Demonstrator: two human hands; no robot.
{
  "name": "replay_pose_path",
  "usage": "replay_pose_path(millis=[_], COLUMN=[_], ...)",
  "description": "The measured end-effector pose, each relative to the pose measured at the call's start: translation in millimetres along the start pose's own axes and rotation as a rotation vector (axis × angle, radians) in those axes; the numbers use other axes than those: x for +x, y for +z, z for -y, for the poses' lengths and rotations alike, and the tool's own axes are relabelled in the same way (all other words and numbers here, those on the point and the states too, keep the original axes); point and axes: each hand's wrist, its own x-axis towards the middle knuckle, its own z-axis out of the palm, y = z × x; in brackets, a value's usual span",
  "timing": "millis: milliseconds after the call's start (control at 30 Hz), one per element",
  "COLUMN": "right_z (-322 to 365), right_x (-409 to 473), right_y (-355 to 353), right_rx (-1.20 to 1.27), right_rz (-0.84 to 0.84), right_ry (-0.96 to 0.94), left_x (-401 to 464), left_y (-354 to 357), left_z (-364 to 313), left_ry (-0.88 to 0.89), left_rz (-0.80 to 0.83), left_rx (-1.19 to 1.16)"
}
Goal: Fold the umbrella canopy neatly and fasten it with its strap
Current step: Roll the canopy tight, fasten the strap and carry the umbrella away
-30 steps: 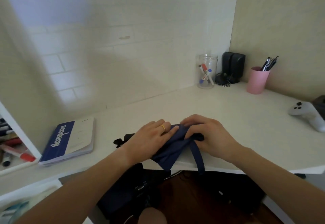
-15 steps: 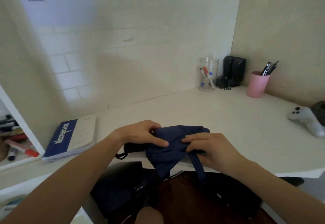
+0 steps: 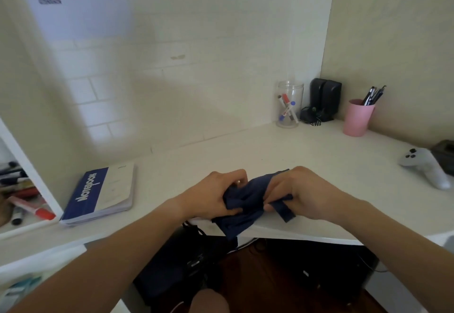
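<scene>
Spreading across the corner, the white surface (image 3: 307,155) carries a notebook (image 3: 103,192) at left. At its near edge lies the navy umbrella canopy (image 3: 245,202), bunched, with the left hand (image 3: 216,194) and right hand (image 3: 302,192) both clamped on it. The strap (image 3: 285,210) dangles beneath the right hand.

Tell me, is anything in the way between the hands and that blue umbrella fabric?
Nothing visible. The left hand and right hand already clutch the navy canopy at the desk edge; its strap dangles unfastened.
</scene>
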Motion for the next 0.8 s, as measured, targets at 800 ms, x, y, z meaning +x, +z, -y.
replay_pose_path(millis=[800], right_z=[-6], right_x=[17], right_y=[-14], right_rx=[0.073], right_rz=[0.013], right_ry=[0.045], left_x=[-1], left_y=[19], left_z=[6], left_ry=[-0.017], left_rz=[0.035], left_rx=[0.456])
